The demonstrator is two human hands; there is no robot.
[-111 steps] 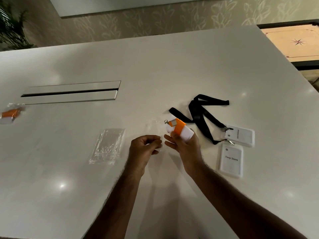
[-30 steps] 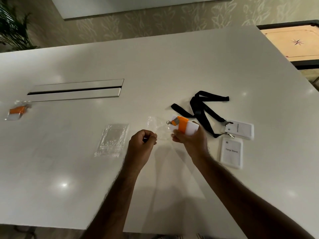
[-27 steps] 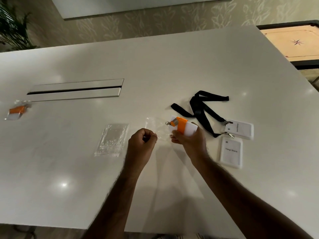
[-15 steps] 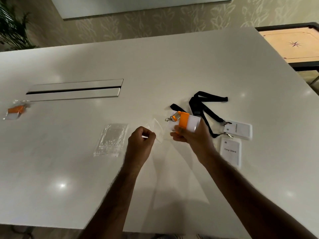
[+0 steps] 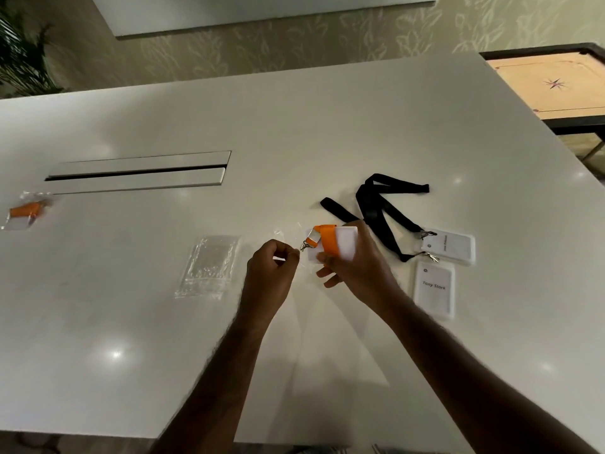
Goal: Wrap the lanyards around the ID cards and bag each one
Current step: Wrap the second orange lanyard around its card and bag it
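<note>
Gripping the orange-wrapped ID card point(image 5: 340, 245), the right hand point(image 5: 355, 270) nears the left hand point(image 5: 270, 273), seemingly pinching a clear bag point(image 5: 289, 235)

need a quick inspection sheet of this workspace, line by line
surface: white table with a slotted metal hatch.
job's things: orange-wrapped card in right hand; clear bag pinched by left hand; stack of bags; bagged orange card far left; two white cards on black lanyards.
clutter: nothing seen.
grippers: both hands busy, each grip closed on its item.
cables: nothing seen.
surroundings: carrom board, plant, patterned wall.
</note>
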